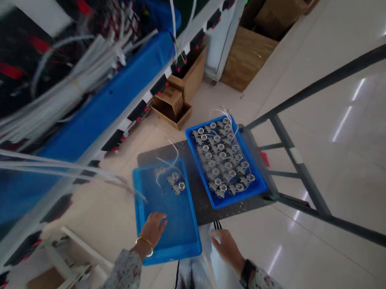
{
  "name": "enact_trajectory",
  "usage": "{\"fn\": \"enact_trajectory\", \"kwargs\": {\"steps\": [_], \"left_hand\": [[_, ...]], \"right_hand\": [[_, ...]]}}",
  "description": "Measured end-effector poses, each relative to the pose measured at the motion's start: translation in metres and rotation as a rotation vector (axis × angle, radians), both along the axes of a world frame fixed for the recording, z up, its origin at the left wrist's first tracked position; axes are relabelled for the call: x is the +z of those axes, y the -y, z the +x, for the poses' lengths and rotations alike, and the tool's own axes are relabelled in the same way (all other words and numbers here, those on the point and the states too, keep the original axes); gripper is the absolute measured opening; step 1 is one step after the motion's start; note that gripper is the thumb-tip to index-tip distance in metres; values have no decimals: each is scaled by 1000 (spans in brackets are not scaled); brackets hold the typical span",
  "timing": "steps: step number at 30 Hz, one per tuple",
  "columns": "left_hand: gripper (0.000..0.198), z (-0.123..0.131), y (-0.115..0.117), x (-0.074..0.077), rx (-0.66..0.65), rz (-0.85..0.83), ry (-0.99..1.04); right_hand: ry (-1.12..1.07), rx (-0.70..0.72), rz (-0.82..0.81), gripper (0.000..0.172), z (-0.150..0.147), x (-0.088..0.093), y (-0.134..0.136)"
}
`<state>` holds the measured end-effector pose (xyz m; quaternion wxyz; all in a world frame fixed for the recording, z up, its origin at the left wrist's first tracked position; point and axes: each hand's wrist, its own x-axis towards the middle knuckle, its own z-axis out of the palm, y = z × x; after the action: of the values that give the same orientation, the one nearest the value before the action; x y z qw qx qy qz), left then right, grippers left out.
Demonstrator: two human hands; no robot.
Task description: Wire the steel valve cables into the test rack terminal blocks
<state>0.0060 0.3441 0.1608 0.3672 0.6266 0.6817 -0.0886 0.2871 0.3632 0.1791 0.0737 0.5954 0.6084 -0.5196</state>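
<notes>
My left hand (pixel 154 228) rests inside a shallow blue tray (pixel 182 244), fingers curled loosely on its floor, a gold bangle on the wrist. That tray holds a few small metal parts with white wires (pixel 174 181) at its far end. My right hand (pixel 226 245) hangs just in front of the dark cart top (pixel 199 204), fingers bent, close to a clear plastic bag (pixel 199 269); whether it grips the bag is unclear. A second blue tray (pixel 256 186) beside the first is packed with several rows of the same round metal parts.
A long workbench with a blue bin (pixel 113 101) and bundles of white cables (pixel 64 91) runs along the left. Cardboard boxes (pixel 174 103) stand on the floor beyond the cart. The cart's dark metal handle frame (pixel 297 165) reaches right over a glossy floor.
</notes>
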Motion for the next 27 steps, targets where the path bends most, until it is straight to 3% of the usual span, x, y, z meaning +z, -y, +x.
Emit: {"fn": "enact_trajectory", "kwargs": {"steps": [2,5,7,9,12,14,17,22,27], "left_hand": [[17,-13,-17,-53,-10,-44,-63],[18,-26,-59,-130,-3,-21,-181],[24,-32,-89,-175,20,48,-269],[26,-35,-115,-212,33,106,-336],[25,-34,-138,-248,40,160,-404],[26,-28,-144,-262,-2,183,-398],[29,-15,-144,-269,-74,188,-371],[38,-5,-139,-261,-203,143,-356],[38,-11,-152,-249,-331,26,-379]], "right_hand": [[-10,-51,-60,26,-12,-42,13],[-56,-121,-119,35,-28,-104,21],[-83,-165,-139,41,-33,-133,30],[-118,-215,-175,44,-32,-147,46],[-183,-320,-283,44,-18,-148,76],[-183,-374,-359,44,-5,-144,95],[-141,-386,-439,44,16,-143,114],[-65,-460,-421,46,42,-147,121],[-81,-507,-463,48,55,-149,122]]}}
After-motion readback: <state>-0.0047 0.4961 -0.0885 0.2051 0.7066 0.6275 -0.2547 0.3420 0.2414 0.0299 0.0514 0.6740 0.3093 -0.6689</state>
